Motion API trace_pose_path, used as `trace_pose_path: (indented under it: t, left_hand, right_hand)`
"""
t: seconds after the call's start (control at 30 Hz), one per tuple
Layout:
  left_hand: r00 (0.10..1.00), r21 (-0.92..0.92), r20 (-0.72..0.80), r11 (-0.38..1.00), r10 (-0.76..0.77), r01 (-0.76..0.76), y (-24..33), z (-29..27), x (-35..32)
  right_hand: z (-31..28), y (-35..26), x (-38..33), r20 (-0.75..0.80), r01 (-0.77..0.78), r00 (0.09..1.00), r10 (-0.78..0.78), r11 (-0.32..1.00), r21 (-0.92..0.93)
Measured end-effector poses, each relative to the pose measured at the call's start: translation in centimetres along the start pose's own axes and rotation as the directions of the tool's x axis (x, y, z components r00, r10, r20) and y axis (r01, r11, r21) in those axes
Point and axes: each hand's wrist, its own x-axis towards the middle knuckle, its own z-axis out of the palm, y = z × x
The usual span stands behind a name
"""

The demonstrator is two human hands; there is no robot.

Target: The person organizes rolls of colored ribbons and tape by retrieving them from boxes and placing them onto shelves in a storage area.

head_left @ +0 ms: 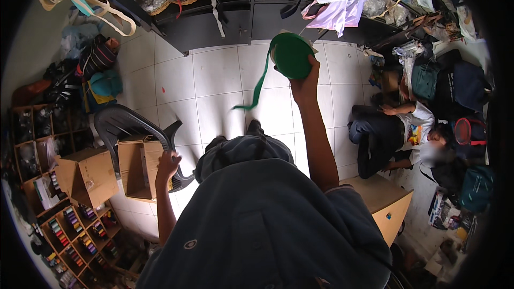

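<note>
Held out ahead at arm's length, a roll of green strap (293, 56) is gripped at its near right edge by my right hand (306, 81). A loose tail of the green strap (259, 88) hangs from the roll's left side and curls at its end. My left hand (168, 165) is low on the left, beside the right edge of an open cardboard box (140, 168). Its fingers look loosely apart, slightly blurred, with nothing visible in them. The box rests on a black plastic chair (110, 123).
Another open carton (88, 176) and a wooden rack with thread spools (80, 233) stand left. Dark shelving (219, 29) with hanging straps runs across the far side. On the right, a person (393, 134) sits on the floor near bags, beyond a wooden cabinet (377, 203).
</note>
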Motion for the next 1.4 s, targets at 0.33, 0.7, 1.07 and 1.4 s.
trace_pose_path:
  t: [0.33,0.7,1.07,1.4]
  left_hand:
    - [0.549,-0.352,-0.542,0.422,0.636,-0.836,31.5,-12.5,8.7]
    - [0.821,-0.616,-0.286,0.562,0.494,-0.552,33.6,-12.0,7.7]
    - [0.73,-0.54,-0.61,0.513,0.308,-0.667,34.1,-3.8,5.8]
    - [0.769,-0.565,-0.542,0.531,0.339,-0.632,31.3,-7.9,4.7]
  right_hand:
    - [3.7,0.7,-3.1,0.138,0.009,0.99,-0.009,1.0,-0.003]
    - [0.9,3.9,-2.8,-0.115,0.076,0.992,-0.054,0.978,0.196]
    - [4.9,4.0,-5.9,-0.033,-0.152,0.986,0.164,0.961,0.23]
    - [5.4,3.5,-4.9,0.171,-0.241,0.959,0.224,0.967,0.086]
